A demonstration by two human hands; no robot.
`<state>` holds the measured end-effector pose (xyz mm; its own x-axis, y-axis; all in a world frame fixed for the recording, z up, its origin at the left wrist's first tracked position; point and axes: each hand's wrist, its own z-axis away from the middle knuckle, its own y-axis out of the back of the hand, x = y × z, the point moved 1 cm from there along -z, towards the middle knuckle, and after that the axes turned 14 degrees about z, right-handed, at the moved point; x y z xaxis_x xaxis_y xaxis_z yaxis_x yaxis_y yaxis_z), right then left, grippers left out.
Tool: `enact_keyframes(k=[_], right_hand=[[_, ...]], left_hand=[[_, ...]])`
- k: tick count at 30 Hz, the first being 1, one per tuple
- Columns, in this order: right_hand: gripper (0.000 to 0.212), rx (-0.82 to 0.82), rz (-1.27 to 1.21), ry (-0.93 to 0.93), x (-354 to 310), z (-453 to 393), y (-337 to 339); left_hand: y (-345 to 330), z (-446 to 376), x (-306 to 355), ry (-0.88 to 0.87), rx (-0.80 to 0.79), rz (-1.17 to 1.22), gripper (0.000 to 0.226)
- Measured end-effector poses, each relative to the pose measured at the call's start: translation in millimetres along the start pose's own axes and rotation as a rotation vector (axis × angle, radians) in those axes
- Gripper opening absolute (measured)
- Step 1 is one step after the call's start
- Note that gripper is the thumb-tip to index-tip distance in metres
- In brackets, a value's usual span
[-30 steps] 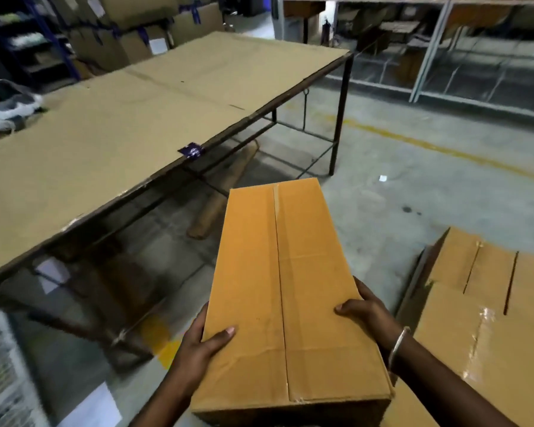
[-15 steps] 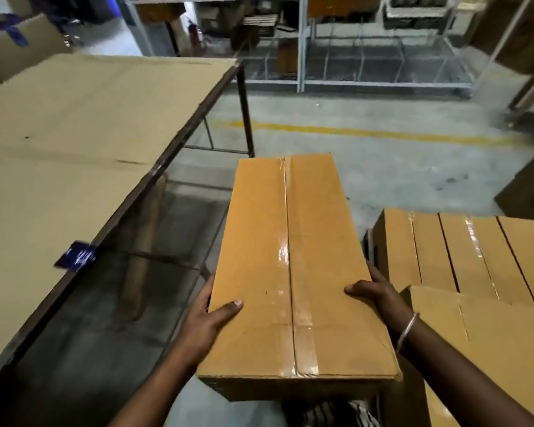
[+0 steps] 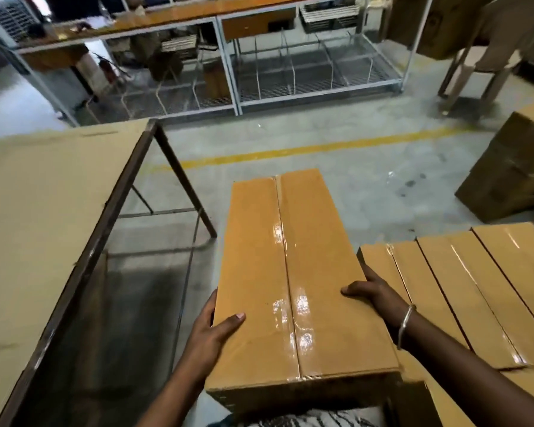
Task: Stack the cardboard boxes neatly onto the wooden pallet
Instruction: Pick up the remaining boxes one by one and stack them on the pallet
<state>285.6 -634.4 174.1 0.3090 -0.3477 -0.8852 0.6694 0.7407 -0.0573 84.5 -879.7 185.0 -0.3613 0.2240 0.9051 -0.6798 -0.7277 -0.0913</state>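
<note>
- A long cardboard box [image 3: 293, 278] is held in the air at the middle of the view, its length running from 6 o'clock toward 12 o'clock, with a glossy strip of clear tape along its top seam.
- The left hand [image 3: 211, 331] grips the box's left side near its near end, thumb curled over the top face, fingers hidden down the side.
- The right hand [image 3: 372, 291] grips the right side in the same way, thumb on top; a thin metal bangle [image 3: 406, 325] sits on that wrist.
- At 3 to 4 o'clock of the held box lies a row of taped boxes [image 3: 463, 288], side by side, their tops lower than it; the right hand is just beside the nearest one.
- No pallet can be made out under them.
- At 9 o'clock stands a table [image 3: 43, 217] covered with cardboard sheet on a dark metal frame.
- At 2 o'clock a larger brown carton [image 3: 512, 174] rests on the concrete floor [image 3: 367, 180], which bears a yellow line [image 3: 305, 149].
- At 12 o'clock, well apart, stands a white metal rack [image 3: 228, 72].
</note>
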Motion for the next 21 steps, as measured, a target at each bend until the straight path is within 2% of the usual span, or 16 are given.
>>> enact_keyframes(k=[4, 7, 13, 17, 21], right_hand=[[0.072, 0.053, -0.055, 0.02, -31.7, -64.7, 8.2], [0.08, 0.118, -0.044, 0.013, -51.9, -123.1, 14.6], [0.077, 0.242, -0.097, 0.017, -107.9, -234.3, 29.4], [0.09, 0.355, -0.145, 0.038, -146.8, -289.3, 49.0], [0.087, 0.47, -0.181, 0.072, -173.2, -341.1, 87.5]], left_hand=[[-8.7, -84.7, 43.7, 0.002, -0.044, -0.001, 0.057], [-14.3, -161.9, 70.6, -0.015, -0.1, -0.012, 0.048], [-28.8, -325.3, 138.2, -0.035, -0.239, -0.027, 0.055], [-59.6, -415.7, 193.2, -0.045, -0.375, -0.087, 0.053], [-117.8, -503.3, 243.0, -0.071, -0.497, -0.145, 0.049]])
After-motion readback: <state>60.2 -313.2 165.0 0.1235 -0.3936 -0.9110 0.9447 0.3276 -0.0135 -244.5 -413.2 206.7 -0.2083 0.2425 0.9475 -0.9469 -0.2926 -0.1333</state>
